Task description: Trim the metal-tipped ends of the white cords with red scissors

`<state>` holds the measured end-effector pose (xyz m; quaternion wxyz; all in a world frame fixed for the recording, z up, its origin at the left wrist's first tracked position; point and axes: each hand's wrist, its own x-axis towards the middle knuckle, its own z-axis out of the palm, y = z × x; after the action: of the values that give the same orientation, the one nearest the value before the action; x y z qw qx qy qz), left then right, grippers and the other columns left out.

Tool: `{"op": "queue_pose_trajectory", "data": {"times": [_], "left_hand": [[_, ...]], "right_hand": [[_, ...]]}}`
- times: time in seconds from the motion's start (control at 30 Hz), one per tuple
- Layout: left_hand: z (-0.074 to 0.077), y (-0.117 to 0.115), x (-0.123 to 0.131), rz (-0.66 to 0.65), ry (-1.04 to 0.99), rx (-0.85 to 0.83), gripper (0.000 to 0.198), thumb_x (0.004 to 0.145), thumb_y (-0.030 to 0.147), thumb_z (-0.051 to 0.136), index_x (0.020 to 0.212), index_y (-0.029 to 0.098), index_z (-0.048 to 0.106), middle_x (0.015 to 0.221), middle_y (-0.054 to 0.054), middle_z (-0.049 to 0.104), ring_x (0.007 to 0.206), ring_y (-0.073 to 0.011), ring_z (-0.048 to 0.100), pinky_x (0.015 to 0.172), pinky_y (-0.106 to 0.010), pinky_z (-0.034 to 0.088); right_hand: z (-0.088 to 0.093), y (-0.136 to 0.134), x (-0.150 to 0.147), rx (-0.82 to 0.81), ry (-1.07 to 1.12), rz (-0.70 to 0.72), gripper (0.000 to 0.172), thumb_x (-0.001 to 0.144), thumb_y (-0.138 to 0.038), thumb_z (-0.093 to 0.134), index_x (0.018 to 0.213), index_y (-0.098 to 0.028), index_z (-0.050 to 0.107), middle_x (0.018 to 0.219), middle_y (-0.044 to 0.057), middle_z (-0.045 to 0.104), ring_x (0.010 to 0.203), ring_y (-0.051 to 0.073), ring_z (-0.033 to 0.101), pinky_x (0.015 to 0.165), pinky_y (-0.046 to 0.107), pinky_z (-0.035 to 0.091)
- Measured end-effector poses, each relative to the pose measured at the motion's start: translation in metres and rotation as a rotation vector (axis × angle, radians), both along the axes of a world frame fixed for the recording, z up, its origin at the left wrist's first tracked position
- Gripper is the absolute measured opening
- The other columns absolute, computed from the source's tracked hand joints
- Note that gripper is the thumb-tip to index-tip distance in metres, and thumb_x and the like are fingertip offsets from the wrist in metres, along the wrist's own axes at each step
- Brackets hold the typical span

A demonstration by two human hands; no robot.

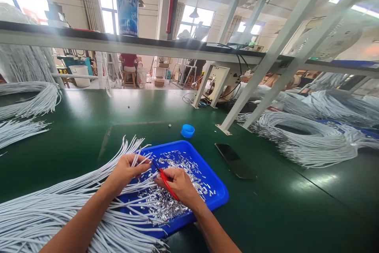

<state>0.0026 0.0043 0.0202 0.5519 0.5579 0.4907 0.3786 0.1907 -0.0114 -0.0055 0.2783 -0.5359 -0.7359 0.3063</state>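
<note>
My left hand [132, 167] is closed around the ends of a few white wires, just above the left side of a blue tray [217, 190]. In my right hand [179, 186] is a pair of red-handled scissors [168, 185], its dark tip reaching to the wire ends at my left fingertips. Many small shiny metal pieces [189, 170] lie scattered and heaped in the tray. A large bundle of white wires [59, 209] spreads under my left forearm, with some ends resting over the tray's left edge.
Beyond the tray stands a small blue cap [187, 130]. A dark phone [235, 161] lies to the right. Coiled white wires [310, 138] sit at the far right, and more wires [32, 97] at the left. Slanted metal posts [245, 103] meet the green table [284, 209] under a raised shelf.
</note>
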Motion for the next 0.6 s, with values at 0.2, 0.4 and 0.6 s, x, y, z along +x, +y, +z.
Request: {"op": "queue_pose_trajectory", "data": {"times": [0.2,0.4,0.6], "left_hand": [[-0.0014,0.0005,-0.0011,0.025,0.263,0.298,0.023,0.068,0.039,0.065,0.074,0.017,0.07,0.065,0.0,0.061,0.062,-0.0148,0.051,0.058,-0.024,0.037],[0.0017,-0.0022,0.0015,-0.06,0.048,0.078,0.027,0.069,0.043,0.064,0.066,0.016,0.063,0.052,0.003,0.052,0.047,-0.0095,0.042,0.047,-0.021,0.028],[-0.0002,0.0032,-0.0012,-0.007,-0.128,-0.158,0.031,0.066,0.043,0.068,0.06,0.014,0.06,0.05,0.003,0.053,0.043,-0.0057,0.039,0.042,-0.018,0.024]], "right_hand": [[-0.0018,0.0005,0.001,0.009,-0.017,-0.017,0.043,0.074,-0.038,0.054,0.047,-0.018,0.027,0.048,-0.006,0.028,0.048,0.008,0.029,0.046,0.023,0.017],[-0.0061,-0.0009,-0.0049,0.078,-0.018,0.001,0.043,0.077,-0.042,0.052,0.046,-0.017,0.035,0.049,-0.005,0.034,0.048,0.009,0.033,0.047,0.022,0.018],[-0.0039,0.0054,-0.001,0.051,0.051,-0.002,0.033,0.069,-0.049,0.062,0.057,-0.018,0.06,0.057,-0.001,0.052,0.056,0.012,0.044,0.052,0.022,0.029]]}}
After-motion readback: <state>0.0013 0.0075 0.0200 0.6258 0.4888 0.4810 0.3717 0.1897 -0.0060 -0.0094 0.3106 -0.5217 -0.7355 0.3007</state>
